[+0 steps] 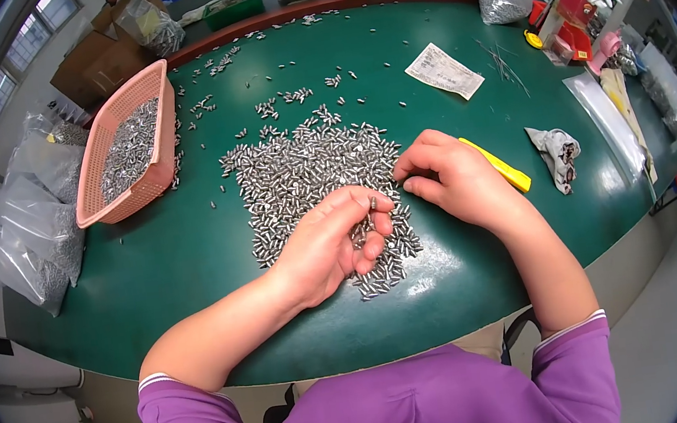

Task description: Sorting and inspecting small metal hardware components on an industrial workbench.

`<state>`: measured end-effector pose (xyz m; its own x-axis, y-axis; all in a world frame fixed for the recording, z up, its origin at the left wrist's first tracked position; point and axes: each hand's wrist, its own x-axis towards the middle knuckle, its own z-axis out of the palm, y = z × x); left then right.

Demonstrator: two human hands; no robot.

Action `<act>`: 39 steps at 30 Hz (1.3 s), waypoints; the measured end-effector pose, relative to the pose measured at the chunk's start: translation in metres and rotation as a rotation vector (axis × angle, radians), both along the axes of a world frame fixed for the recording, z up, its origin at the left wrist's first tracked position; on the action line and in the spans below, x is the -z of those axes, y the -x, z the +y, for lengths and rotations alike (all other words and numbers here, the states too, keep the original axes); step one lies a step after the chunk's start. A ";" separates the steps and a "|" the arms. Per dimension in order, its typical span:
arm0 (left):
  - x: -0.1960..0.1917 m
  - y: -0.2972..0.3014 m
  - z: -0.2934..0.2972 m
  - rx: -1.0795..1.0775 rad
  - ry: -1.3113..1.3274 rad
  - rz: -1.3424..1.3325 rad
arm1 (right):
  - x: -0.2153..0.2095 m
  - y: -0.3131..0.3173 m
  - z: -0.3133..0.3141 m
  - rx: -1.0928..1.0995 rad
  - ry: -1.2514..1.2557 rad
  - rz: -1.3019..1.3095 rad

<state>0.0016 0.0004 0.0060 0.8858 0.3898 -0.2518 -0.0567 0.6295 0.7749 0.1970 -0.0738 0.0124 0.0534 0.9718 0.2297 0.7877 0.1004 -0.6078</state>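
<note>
A dense pile of small silver metal pins with pointed ends (pixel 307 160) is spread over the green table in front of me. My left hand (pixel 330 242) is over the pile's near part, palm turned up and fingers curled around several of the metal pins. One pin (pixel 373 203) stands out between the thumb and forefinger. At the pile's right edge is my right hand (pixel 444 177), its thumb and forefinger bent close together at the pins. Whatever lies between those fingertips is too small to make out.
A pink basket (pixel 168 131) of similar pins stands at the left beside filled clear bags (pixel 38 240). A yellow-handled tool (pixel 507 170), a crumpled cloth (pixel 555 153) and a paper slip (pixel 444 72) lie to the right. Loose pins are scattered beyond the pile.
</note>
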 end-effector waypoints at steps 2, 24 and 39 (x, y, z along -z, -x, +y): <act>0.000 0.001 0.001 -0.007 -0.004 -0.011 | -0.002 -0.001 -0.001 0.007 0.027 -0.018; 0.001 -0.001 -0.002 -0.003 -0.007 0.020 | -0.014 0.002 -0.003 -0.055 0.029 -0.008; 0.000 -0.002 -0.004 0.039 -0.016 0.064 | -0.011 0.007 0.000 -0.176 -0.156 0.056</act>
<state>0.0031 -0.0034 0.0060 0.8828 0.3597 -0.3022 0.0175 0.6177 0.7862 0.1904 -0.0738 0.0233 -0.0971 0.9201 0.3796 0.7151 0.3297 -0.6163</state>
